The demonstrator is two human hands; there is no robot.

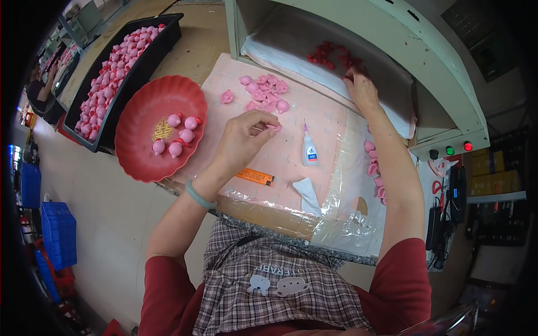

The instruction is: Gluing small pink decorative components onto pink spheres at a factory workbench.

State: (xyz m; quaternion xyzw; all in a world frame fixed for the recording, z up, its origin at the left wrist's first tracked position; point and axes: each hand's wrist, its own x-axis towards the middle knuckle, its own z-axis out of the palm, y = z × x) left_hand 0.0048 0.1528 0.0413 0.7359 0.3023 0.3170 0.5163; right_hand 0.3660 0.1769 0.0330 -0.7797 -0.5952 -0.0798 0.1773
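My left hand (244,134) is closed, pinching a small pink plastic piece (274,128) between thumb and fingertips. Inside the green-framed cabinet, my right hand (362,89) reaches down at a group of small red pieces (330,55), its thumb apart from the fingers; the fingertips are partly hidden. Beyond my left hand lie several pink petal-like pieces (268,89) on the pink mat (224,120). A glue bottle (310,150) with a thin nozzle is right of that hand. Below it rest an orange strip-shaped item (256,177) and a crumpled white tissue (306,196).
A red scalloped bowl (131,148) holds several pink round figures with red parts. Behind it, a black crate (67,124) is full of similar figures. The cabinet (443,84) has knobs or buttons at its right front. More pink pieces (372,162) lie beside my right forearm.
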